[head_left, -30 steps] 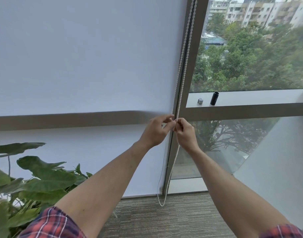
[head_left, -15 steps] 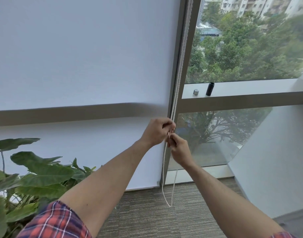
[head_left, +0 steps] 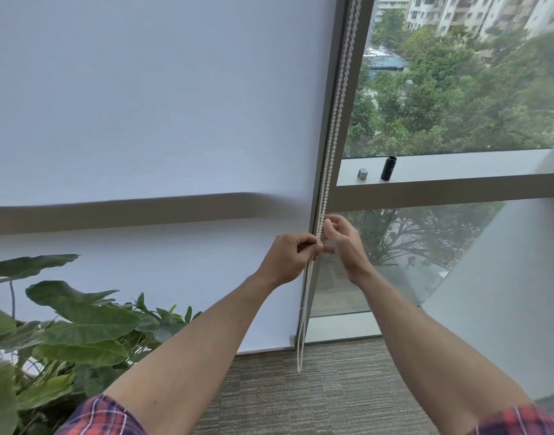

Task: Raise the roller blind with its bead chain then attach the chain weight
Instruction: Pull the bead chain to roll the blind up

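The right hand [head_left: 344, 243] no longer pinches the bead chain [head_left: 330, 142]: half a second ago it sat below the left hand [head_left: 290, 257], closed on the strands, and now it is higher, at the centre of the frame, fingers spread and blurred just right of the chain. The chain's bottom loop, earlier bowed out to the right, now hangs narrow and straight at lower centre.

Daylit window [head_left: 457, 89] over grey carpet [head_left: 332, 387], leafy plant [head_left: 65, 334] beside.
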`<control>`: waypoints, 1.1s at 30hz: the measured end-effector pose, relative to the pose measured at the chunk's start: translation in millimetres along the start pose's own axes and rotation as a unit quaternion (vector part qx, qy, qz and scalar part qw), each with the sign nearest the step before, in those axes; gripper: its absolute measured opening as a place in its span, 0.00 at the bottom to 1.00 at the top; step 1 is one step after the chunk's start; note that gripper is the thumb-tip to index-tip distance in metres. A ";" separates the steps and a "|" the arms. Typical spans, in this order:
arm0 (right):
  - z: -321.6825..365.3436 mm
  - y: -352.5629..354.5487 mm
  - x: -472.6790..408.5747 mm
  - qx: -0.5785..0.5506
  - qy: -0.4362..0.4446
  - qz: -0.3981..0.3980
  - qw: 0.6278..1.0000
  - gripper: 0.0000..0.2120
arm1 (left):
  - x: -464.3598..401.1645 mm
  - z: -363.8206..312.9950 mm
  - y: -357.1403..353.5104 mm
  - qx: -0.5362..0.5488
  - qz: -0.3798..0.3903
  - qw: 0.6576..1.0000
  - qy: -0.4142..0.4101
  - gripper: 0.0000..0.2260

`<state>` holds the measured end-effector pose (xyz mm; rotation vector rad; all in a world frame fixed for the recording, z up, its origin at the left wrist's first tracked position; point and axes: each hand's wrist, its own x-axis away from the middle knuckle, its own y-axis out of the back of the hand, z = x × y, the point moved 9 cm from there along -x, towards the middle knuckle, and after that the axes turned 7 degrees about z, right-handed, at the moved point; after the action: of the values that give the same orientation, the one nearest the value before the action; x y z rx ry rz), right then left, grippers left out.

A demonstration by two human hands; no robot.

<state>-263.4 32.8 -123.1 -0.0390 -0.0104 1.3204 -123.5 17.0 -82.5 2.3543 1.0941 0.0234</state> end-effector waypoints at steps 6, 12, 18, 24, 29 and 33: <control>45.5 -30.5 -22.0 -0.095 0.029 0.138 0.985 0.07 | 3.1 -0.5 4.5 0.002 0.008 1.000 0.004 0.06; 51.2 2.2 -26.0 0.034 0.110 -0.063 0.991 0.06 | 8.3 9.1 21.1 0.030 -0.030 0.999 0.022 0.07; 66.8 4.6 -47.3 0.180 0.086 -0.115 0.973 0.23 | 15.3 7.7 25.4 0.039 -0.025 0.999 0.008 0.07; 76.9 -8.4 -75.3 0.195 0.047 -0.101 0.974 0.29 | 29.2 3.4 26.7 0.027 0.001 1.000 0.000 0.07; 74.0 -16.8 -88.2 0.180 0.035 -0.085 0.979 0.24 | 41.0 2.0 27.9 0.010 0.015 1.000 0.001 0.07; 80.6 -13.4 -88.6 0.189 0.062 -0.126 0.972 0.11 | 43.6 2.1 29.0 0.008 0.017 1.000 0.001 0.07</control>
<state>-274.9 -54.5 -40.8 0.1981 0.3319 1.0457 -73.4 31.9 -79.3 2.3877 1.0604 0.0294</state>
